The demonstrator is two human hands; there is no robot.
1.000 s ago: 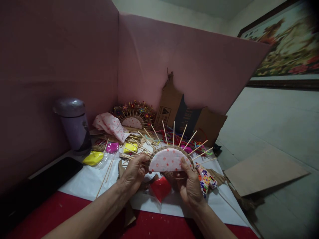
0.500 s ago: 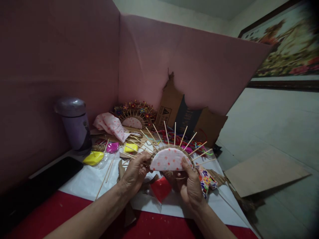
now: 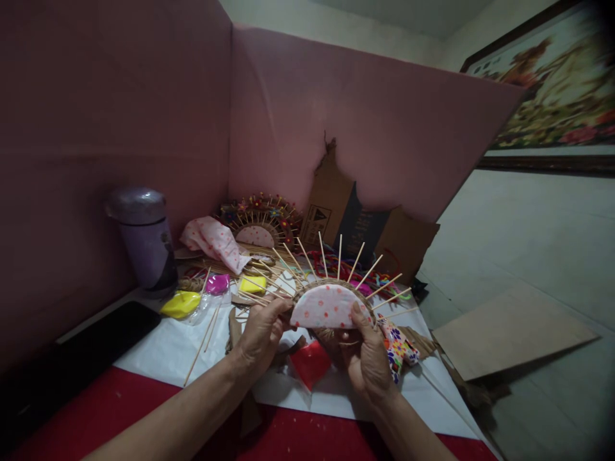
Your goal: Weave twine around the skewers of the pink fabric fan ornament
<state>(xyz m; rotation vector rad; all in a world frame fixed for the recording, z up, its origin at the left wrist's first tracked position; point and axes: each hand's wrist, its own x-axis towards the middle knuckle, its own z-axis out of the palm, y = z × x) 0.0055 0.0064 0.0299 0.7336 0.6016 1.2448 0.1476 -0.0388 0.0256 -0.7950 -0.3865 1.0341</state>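
Pressure from left hand (image 3: 261,331) and right hand (image 3: 367,352), both pinching the half-round, red-dotted pink cloth piece (image 3: 324,307), could loosen its thin pale wooden sticks (image 3: 339,258).

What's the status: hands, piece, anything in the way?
Left hand pinching dotted half-disc at left end. Right hand gripping right side. Sticks fanned outward. Red packet below, apparently not blocking.

"How's the light?"
"Dim. The left pink panel (image 3: 110,102) sinks into shadow; the tiled wall (image 3: 542,211) is paler. Soft glare tops the tumbler lid (image 3: 137,200)."
"Sharpness?"
"Fair on the polka-dotted half-disc (image 3: 327,307). The framed painting (image 3: 557,96) looks blurred and stretched, with black vignetting in the upper right corner."
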